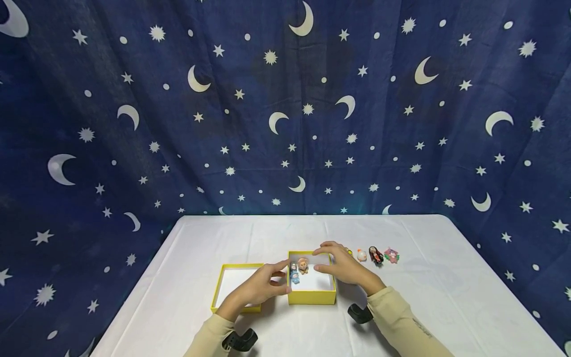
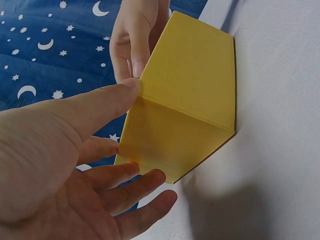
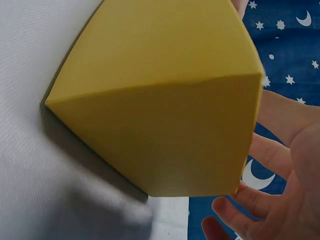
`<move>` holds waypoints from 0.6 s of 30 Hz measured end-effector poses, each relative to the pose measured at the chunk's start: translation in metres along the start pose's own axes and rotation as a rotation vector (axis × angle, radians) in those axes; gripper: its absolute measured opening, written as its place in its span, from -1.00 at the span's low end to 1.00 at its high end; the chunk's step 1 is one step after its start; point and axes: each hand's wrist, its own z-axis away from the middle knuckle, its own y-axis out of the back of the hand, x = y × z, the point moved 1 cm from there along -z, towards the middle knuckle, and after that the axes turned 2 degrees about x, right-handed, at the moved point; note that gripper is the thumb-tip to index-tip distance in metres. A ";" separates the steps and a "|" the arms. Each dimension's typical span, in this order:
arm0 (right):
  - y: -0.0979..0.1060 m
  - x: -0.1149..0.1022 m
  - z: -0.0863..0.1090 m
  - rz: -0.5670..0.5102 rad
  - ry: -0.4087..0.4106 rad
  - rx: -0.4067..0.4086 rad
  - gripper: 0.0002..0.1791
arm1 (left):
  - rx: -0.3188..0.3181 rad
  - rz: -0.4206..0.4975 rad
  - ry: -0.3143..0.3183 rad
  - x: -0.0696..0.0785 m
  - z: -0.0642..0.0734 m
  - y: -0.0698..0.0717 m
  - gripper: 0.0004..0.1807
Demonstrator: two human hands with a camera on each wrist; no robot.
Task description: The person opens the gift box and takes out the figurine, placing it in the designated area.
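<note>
A yellow box [image 1: 311, 297] with a white inside stands mid-table; small figurines lie in its left half: a peach-brown figurine [image 1: 303, 264], a light blue figurine [image 1: 295, 278] and a dark-haired figurine [image 1: 293, 267]. My left hand [image 1: 263, 285] is at the box's left side, fingers spread; in the left wrist view its thumb touches the box's top edge [image 2: 137, 95]. Over the right rim reaches my right hand [image 1: 343, 265], thumb above the inside and fingers near the back rim. In the right wrist view, the box hides part of the right hand [image 3: 280, 165]. Neither hand visibly holds a figurine.
A shallow yellow-rimmed lid [image 1: 217, 287] lies left of the box, partly behind the left hand. Right of the box stand a white-and-orange figurine [image 1: 361, 255], a dark-haired doll [image 1: 375, 255], a pink-and-green figurine [image 1: 391, 255] and a yellow one [image 1: 349, 251], partly hidden by the right hand.
</note>
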 end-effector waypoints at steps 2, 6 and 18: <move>-0.002 0.000 -0.002 0.007 0.006 -0.008 -0.59 | -0.001 0.000 -0.001 0.000 0.000 0.000 -0.21; -0.005 -0.002 -0.005 0.041 0.002 -0.021 -0.57 | -0.002 0.000 -0.001 0.000 -0.001 0.001 -0.20; -0.016 -0.011 -0.015 0.154 -0.066 -0.060 -0.56 | -0.011 0.006 -0.021 -0.001 -0.001 0.000 -0.22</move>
